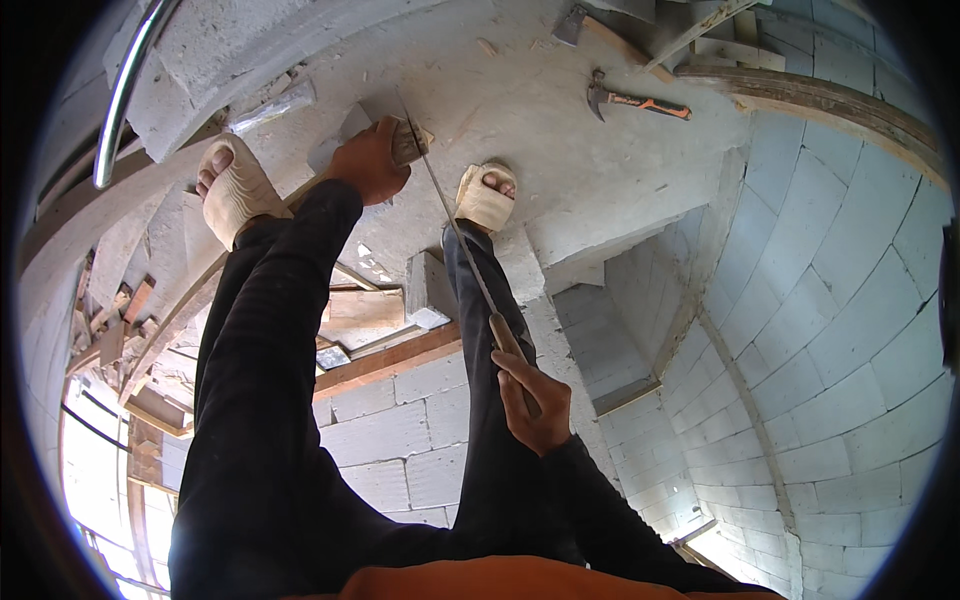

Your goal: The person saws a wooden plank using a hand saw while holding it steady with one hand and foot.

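Handsaw (459, 229) slanted over right leg (490, 435), blade (437, 184) at end of wood piece (407, 146). We judged blade thin, springy, apt to buckle — wooden handle (507, 337) was safest hold. Right hand (537, 403) clenched round that handle; left hand (368, 162) gripped wood piece, which we judged stiff, light. Hammer (645, 103) lay on floor (520, 110) beyond.

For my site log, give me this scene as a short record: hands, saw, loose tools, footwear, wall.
Left hand: gripping a piece of wood
Right hand: around the wooden handle of a saw
Saw position: blade crosses the wood beside the left hand; cut depth can't be seen
Loose tools: claw hammer, hatchet, both on the floor
Footwear: pale, open-toed
Right-side wall: pale blocks
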### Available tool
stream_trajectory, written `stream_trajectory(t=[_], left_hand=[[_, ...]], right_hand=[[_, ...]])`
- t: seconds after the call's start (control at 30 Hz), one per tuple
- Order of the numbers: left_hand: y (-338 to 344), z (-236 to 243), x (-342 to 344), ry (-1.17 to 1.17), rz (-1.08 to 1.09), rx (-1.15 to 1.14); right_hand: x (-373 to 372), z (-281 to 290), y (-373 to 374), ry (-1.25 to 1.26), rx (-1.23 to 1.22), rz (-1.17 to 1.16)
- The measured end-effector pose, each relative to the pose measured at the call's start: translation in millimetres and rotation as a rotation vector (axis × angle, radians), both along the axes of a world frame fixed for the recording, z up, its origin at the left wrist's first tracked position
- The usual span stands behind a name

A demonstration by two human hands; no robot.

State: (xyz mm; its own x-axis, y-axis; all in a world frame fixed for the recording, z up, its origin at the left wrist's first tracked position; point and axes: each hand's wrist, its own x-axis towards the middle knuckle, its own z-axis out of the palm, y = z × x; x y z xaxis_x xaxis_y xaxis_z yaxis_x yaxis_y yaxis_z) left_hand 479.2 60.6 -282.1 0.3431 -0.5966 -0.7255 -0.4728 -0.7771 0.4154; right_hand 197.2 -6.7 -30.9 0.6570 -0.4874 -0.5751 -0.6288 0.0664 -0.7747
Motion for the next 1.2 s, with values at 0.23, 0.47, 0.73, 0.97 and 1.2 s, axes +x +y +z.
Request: stream_trajectory(t=[0.23, 0.47, 0.73, 0.97, 1.2], left_hand=[[-12, -7, 2, 0.031, -0.029, -0.026], [-4, 5, 1, 0.013, -0.011, -0.047], [3, 1, 3, 0.033, -0.01, -0.061], [-19, 1, 0, 0.094, -0.028, -0.077], [1, 4, 2, 0.04, -0.036, -0.032]], right_hand=[[86, -99, -29, 0.16, -0.028, 0.011], [59, -24, -14, 0.143, -0.03, -0.003], [63, 42, -16, 0.242, 0.016, -0.017], [128, -47, -42, 0.344, 0.067, 0.013], [75, 35, -20, 0.181, -0.077, -0.006]])
